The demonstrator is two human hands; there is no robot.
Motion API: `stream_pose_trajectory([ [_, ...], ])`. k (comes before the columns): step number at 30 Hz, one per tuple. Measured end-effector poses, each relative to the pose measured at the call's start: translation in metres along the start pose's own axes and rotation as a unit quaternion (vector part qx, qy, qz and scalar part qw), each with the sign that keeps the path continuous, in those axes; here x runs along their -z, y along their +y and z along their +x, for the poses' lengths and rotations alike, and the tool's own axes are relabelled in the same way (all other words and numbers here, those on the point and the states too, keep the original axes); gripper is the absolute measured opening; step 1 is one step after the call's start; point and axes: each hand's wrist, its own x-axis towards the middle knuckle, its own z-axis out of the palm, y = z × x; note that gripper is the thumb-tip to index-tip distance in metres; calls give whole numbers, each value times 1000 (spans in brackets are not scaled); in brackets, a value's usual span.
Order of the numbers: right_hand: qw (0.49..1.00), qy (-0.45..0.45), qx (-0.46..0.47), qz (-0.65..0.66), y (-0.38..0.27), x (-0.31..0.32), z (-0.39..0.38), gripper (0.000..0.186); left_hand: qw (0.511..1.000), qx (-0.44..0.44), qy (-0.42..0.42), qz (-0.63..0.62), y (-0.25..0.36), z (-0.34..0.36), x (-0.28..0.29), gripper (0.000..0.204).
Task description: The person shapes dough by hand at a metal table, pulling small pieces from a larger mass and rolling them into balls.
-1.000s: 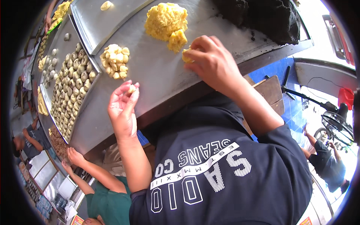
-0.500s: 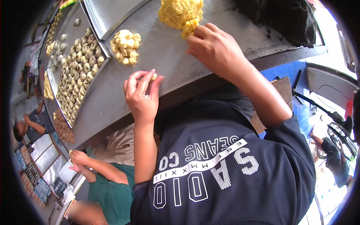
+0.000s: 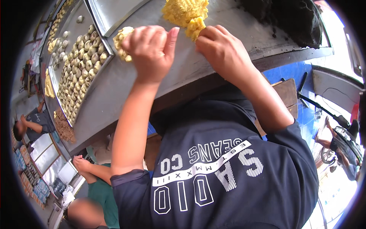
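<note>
Both of your hands are up on the grey metal worktop [image 3: 114, 87]. Your left hand [image 3: 150, 51] has its back to the camera, fingers [image 3: 146, 36] curled loosely and the thumb standing out to the right; it lies over the small heap of pale shaped pieces [image 3: 121, 38] and touches it at the heap's right side. Whether those fingers have closed on a piece you cannot tell, since the palm side is hidden. Your right hand [image 3: 223, 53] sits just right of the left, its fingertips [image 3: 202, 36] drawn together and pinching the lower edge of the yellow dough lump [image 3: 187, 13], where a small ridged bit [image 3: 195, 26] hangs off it. The lump lies at the top of the view, between your hands and the far edge. Left of the heap, a long tray [image 3: 108, 59] holds many rows of round pale pieces [image 3: 80, 72]. A dark mass [image 3: 282, 19] rests on the worktop to the right.
</note>
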Motion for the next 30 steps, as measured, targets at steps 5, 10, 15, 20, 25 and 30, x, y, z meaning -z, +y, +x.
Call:
stream_pose_trajectory([
  [5,993,88,-57,54,22,-4,-10,11,992,-119,-33,-18,6,-18,-10,26],
  [10,996,79,19,45,20,-5,2,18,995,38,32,-85,-9,-18,-15,23],
  [15,997,70,16,16,1,-12,17,8,950,176,-29,-255,-3,-18,-4,28],
  [20,988,27,-20,150,20,12,-1,20,982,127,-132,39,-23,-52,64,23],
  [25,994,42,-49,88,3,10,-19,32,950,175,-207,152,23,-94,86,24],
  [30,995,66,-9,75,-12,7,-11,37,922,315,-112,-195,24,-96,74,11],
])
